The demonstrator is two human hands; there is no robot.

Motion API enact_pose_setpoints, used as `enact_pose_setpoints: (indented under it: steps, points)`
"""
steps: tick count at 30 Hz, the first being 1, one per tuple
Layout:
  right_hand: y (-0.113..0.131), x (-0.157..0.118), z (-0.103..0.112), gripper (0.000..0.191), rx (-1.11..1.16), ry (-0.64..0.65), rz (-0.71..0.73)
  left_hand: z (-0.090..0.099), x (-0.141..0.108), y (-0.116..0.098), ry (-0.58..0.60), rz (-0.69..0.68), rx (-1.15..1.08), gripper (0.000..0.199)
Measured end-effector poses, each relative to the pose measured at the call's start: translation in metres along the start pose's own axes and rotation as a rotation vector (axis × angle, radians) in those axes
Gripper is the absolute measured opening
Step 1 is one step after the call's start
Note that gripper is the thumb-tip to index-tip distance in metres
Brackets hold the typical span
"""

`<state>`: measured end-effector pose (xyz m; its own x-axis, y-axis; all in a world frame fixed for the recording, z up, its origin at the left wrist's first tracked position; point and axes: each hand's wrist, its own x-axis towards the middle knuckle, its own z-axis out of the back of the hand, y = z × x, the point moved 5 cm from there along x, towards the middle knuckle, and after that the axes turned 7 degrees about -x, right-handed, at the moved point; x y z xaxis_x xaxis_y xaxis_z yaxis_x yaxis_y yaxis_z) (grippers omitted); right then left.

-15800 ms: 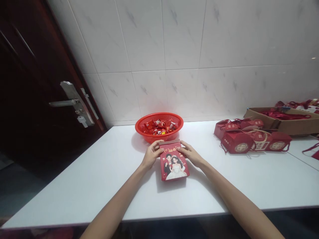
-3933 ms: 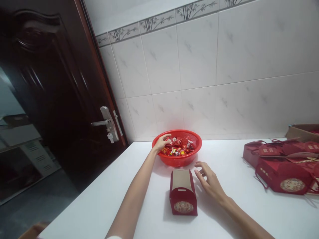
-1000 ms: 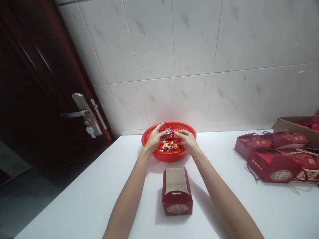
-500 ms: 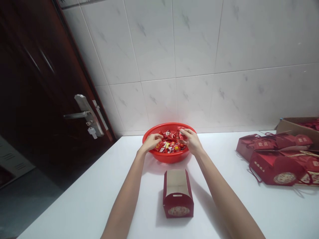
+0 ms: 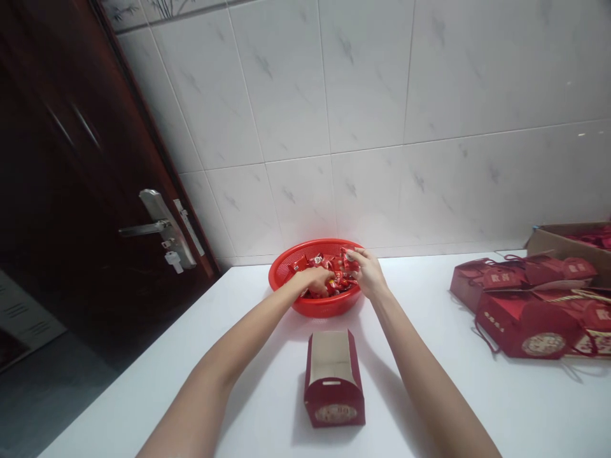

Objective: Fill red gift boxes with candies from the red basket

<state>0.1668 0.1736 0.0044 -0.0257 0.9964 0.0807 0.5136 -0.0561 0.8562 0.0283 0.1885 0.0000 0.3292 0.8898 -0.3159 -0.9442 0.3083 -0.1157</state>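
A red plastic basket [image 5: 319,309] stands against the wall, filled with candies [image 5: 340,280] in shiny red wrappers. My left hand [image 5: 315,280] is down inside it, fingers curled among the candies; what they grip, if anything, is hidden. At the basket's right rim, my right hand [image 5: 370,273] holds a red-wrapped candy [image 5: 347,259] between thumb and fingers. Nearer to me sits an open dark-red gift box [image 5: 334,404], with a pale inside, a slotted front flap and an oval printed panel. No candy shows in the visible part of its inside.
Several red gift boxes [image 5: 529,324] with cord handles are grouped on the right of the white table [image 5: 420,318]. Behind them is a cardboard carton [image 5: 548,240] with red items inside. A tiled wall [image 5: 372,191] backs the table; a dark door [image 5: 128,159] is at left.
My left hand has moved right and deeper from the basket's left rim into the candies. My right hand stays near the right rim with its candy. The view has shifted slightly.
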Motion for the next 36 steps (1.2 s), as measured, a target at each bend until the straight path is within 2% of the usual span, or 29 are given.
enact_pose_setpoints:
  steps: [4,7,9,11,12,14,18,22,26,32,36]
  points:
    - [0.000,0.001,0.001,0.030,0.004,-0.023,-0.003,0.019,0.003,0.030,-0.183,0.154,0.089,0.057]
    - [-0.002,0.002,0.001,0.030,0.003,-0.030,-0.009,0.027,0.003,0.043,-0.202,0.173,0.098,0.058]
    - [-0.004,0.003,0.001,0.030,0.004,-0.034,-0.011,0.023,0.004,0.038,-0.149,0.048,0.011,0.057]
    - [-0.006,0.004,0.001,0.030,0.007,-0.038,-0.016,0.010,0.005,0.023,-0.017,-0.106,-0.116,0.057]
    - [-0.007,0.005,0.002,0.030,0.010,-0.040,-0.019,0.003,0.006,0.016,0.044,-0.142,-0.149,0.058]
    - [-0.009,0.005,0.002,0.030,0.014,-0.042,-0.024,-0.012,0.011,0.009,0.101,-0.097,-0.119,0.061]
    - [-0.011,0.007,0.004,0.030,0.017,-0.046,-0.020,-0.025,0.026,0.006,0.017,0.030,-0.056,0.056]
    - [-0.012,0.008,0.005,0.031,0.030,-0.043,-0.018,-0.024,0.035,0.011,-0.029,0.011,-0.109,0.033]
    - [-0.012,0.008,0.005,0.032,0.043,-0.030,-0.017,-0.012,0.030,0.023,-0.080,-0.048,-0.234,0.011]
    - [-0.014,0.009,0.006,0.034,0.049,-0.012,-0.020,0.012,0.014,0.055,-0.228,-0.118,-0.551,0.025]
    - [-0.016,0.010,0.007,0.034,0.048,-0.010,-0.025,0.016,0.005,0.077,-0.322,-0.092,-0.751,0.025]
